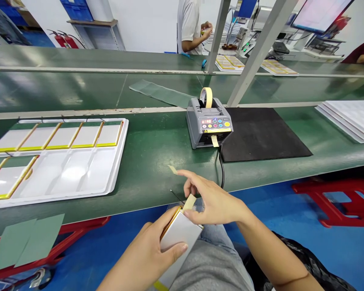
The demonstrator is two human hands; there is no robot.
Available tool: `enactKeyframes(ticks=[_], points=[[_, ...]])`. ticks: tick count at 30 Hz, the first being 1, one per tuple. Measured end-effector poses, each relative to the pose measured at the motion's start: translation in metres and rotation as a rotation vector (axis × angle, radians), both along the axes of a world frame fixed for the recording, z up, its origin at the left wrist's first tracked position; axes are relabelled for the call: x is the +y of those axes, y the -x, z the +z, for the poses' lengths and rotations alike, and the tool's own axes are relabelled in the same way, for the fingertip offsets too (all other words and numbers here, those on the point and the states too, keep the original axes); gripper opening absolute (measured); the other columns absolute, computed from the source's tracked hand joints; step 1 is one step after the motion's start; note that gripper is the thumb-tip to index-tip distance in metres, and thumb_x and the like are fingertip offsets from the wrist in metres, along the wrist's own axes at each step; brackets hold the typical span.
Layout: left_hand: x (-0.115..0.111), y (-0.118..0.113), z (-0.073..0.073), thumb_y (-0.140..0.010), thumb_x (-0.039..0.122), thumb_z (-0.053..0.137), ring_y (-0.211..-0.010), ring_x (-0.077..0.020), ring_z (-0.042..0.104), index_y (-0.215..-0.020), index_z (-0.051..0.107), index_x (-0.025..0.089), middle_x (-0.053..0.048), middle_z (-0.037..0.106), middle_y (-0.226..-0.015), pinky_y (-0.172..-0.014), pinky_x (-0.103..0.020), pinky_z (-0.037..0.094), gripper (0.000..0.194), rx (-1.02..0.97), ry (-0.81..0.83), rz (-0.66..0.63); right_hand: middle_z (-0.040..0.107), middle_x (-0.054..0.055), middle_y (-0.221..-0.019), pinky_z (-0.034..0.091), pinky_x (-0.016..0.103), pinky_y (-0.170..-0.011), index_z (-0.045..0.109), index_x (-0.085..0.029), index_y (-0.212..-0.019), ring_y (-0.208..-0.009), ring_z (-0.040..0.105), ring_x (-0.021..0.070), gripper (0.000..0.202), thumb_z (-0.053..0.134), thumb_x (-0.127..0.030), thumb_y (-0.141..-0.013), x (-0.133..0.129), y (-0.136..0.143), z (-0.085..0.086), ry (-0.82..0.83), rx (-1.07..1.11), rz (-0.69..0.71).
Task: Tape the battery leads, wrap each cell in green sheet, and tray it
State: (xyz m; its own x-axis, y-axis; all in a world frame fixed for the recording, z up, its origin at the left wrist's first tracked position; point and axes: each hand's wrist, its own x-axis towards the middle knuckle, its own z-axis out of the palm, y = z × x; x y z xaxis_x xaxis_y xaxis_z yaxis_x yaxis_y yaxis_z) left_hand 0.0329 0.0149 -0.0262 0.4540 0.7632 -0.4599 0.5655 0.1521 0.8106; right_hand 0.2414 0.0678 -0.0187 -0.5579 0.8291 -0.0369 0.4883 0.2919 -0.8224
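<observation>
My left hand (153,248) grips a silver-white flat pack (182,238) with yellow edges, held tilted over my lap. At the pack's upper end, my right hand (210,198) presses a strip of pale yellow tape (189,203) with its thumb. A second short piece of tape (172,169) clings to the tip of its extended index finger. A thin dark wire (176,196) sticks up from the pack's end. Beyond my hands stands a grey tape dispenser (209,123), with a tape piece (214,141) hanging from its slot.
On the left, a white tray (117,173) holds several similar packs. A black mat (261,135) and stacked white trays (352,121) lie right of the dispenser. Green sheets (27,242) overhang the bench's front left. Red stools (346,202) stand below; a person (191,28) works behind.
</observation>
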Motion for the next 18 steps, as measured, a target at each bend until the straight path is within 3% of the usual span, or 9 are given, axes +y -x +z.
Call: enactKeyframes(ticks=[3, 7, 11, 15, 18], points=[[-0.001, 0.000, 0.000, -0.077, 0.031, 0.060, -0.087, -0.0226, 0.063, -0.135, 0.043, 0.032, -0.001, 0.065, -0.118, -0.079, -0.031, 0.049, 0.060, -0.011, -0.045, 0.059, 0.053, 0.003, -0.108, 0.043, 0.035, -0.083, 0.023, -0.030, -0.139, -0.091, 0.049, 0.0172, 0.085, 0.071, -0.026, -0.069, -0.009, 0.000, -0.003, -0.156, 0.075, -0.129], [-0.001, -0.002, 0.002, -0.079, 0.038, 0.058, -0.084, -0.0241, 0.064, -0.136, 0.041, 0.033, -0.002, 0.068, -0.110, -0.075, -0.032, 0.049, 0.059, 0.107, -0.094, 0.114, 0.061, -0.003, -0.087, 0.048, 0.031, -0.076, 0.032, -0.032, -0.131, -0.078, 0.055, 0.0138, 0.065, 0.065, -0.018, -0.077, -0.022, 0.007, -0.005, -0.239, 0.258, -0.302], [-0.002, -0.004, 0.003, -0.082, 0.043, 0.053, -0.088, -0.0280, 0.064, -0.142, 0.030, 0.029, -0.004, 0.071, -0.101, -0.074, -0.034, 0.048, 0.065, 0.201, -0.098, 0.046, 0.066, -0.005, -0.084, 0.050, 0.030, -0.076, 0.036, -0.033, -0.129, -0.075, 0.059, 0.0124, 0.063, 0.065, -0.015, -0.076, -0.026, 0.013, -0.003, -0.032, 0.311, -0.346], [-0.003, -0.005, 0.003, -0.085, 0.041, 0.050, -0.078, -0.0266, 0.066, -0.145, 0.019, 0.027, -0.002, 0.073, -0.090, -0.067, -0.030, 0.045, 0.070, 0.203, -0.109, -0.024, 0.067, -0.005, -0.082, 0.051, 0.031, -0.074, 0.038, -0.032, -0.128, -0.071, 0.060, 0.0120, 0.065, 0.069, -0.016, -0.073, -0.023, 0.012, -0.001, 0.228, 0.366, -0.315], [-0.003, -0.005, 0.003, -0.084, 0.042, 0.051, -0.075, -0.0260, 0.066, -0.146, 0.017, 0.027, -0.001, 0.072, -0.085, -0.062, -0.027, 0.043, 0.072, 0.220, -0.125, -0.039, 0.065, -0.005, -0.076, 0.050, 0.030, -0.074, 0.041, -0.030, -0.126, -0.071, 0.061, 0.0123, 0.063, 0.070, -0.015, -0.072, -0.021, 0.011, -0.001, 0.329, 0.394, -0.291]])
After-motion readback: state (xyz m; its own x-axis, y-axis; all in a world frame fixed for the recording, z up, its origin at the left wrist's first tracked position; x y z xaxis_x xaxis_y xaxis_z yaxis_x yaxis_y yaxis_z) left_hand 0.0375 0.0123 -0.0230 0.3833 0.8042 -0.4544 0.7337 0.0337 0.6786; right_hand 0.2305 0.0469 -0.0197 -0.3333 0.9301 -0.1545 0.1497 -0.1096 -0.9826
